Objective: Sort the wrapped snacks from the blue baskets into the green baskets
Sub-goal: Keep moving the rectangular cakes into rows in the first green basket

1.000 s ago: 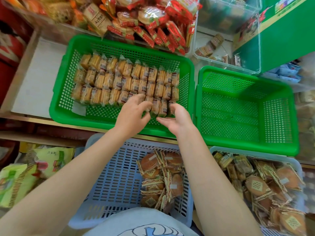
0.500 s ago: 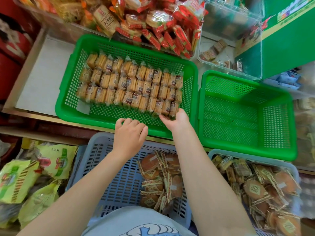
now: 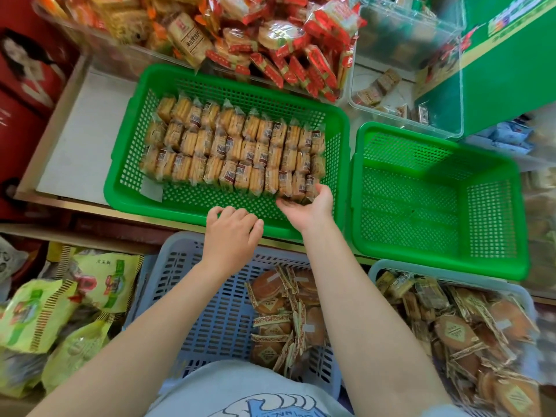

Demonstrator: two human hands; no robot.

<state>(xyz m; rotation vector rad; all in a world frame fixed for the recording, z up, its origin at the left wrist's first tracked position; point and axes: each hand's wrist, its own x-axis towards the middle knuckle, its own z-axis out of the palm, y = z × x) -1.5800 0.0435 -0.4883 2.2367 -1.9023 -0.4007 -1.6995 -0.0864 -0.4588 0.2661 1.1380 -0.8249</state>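
Note:
The left green basket (image 3: 126,164) holds three tidy rows of wrapped golden biscuits (image 3: 234,149). My right hand (image 3: 310,206) lies palm up inside it, fingers and thumb touching the packets at the near right end of the front row. My left hand (image 3: 231,233) hovers over this basket's near rim, fingers loosely curled, holding nothing. The right green basket (image 3: 487,218) has nothing in it. Below, the middle blue basket (image 3: 216,311) contains a pile of round brown wrapped cakes (image 3: 285,314). The right blue basket (image 3: 451,276) is full of similar wrapped snacks (image 3: 457,329).
Clear bins at the back hold red-wrapped snacks (image 3: 270,40) and a few small packets (image 3: 379,88). A green cabinet (image 3: 511,70) stands at the far right. Green snack bags (image 3: 60,311) lie at the lower left. A white shelf surface (image 3: 84,130) lies left of the baskets.
My left hand has drawn back from the biscuit rows to the near rim of the left green basket. My right hand has stayed at the near right end of the rows.

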